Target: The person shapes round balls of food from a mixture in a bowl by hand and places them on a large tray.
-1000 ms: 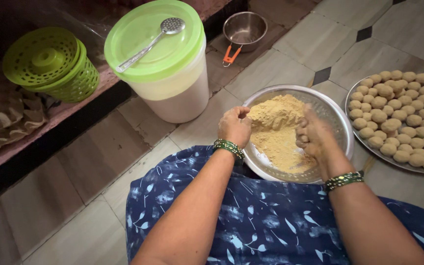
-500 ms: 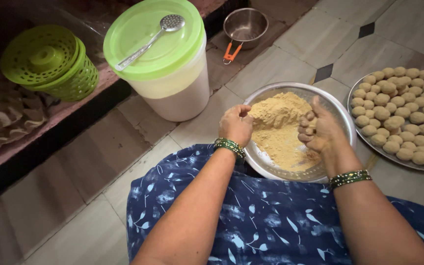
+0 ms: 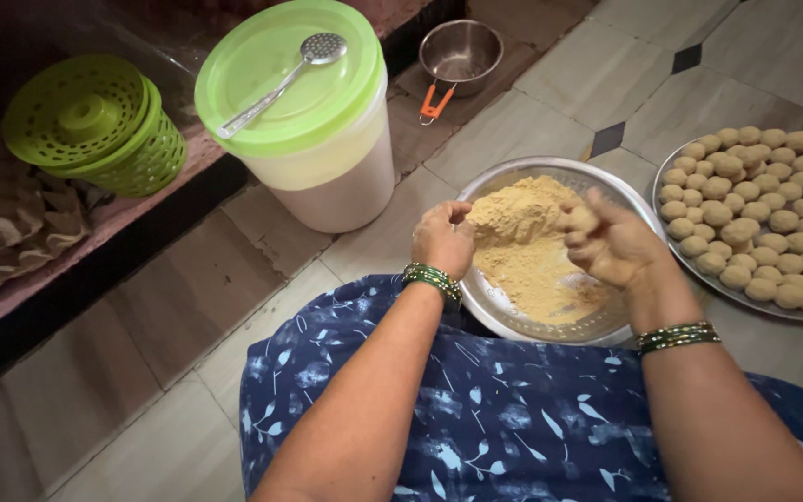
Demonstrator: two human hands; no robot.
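Since the earlier frame, the right hand [image 3: 611, 244] has lifted slightly off the flour mixture [image 3: 522, 246], fingers curled loosely around a small lump. The left hand [image 3: 442, 240] is closed on the near-left rim of the steel bowl [image 3: 550, 167], which rests on the tiled floor against a blue floral lap. Just right, almost touching the bowl, a tray of dough balls [image 3: 755, 218]. Beyond, a green-lidded white tub [image 3: 313, 139] with a slotted spoon [image 3: 281, 82]; bare tiles lie open to the left.

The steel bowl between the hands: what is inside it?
The steel bowl holds crumbly yellow-tan flour mixture, heaped toward the far side. The right hand covers part of it; the bowl's bottom under the heap is hidden.
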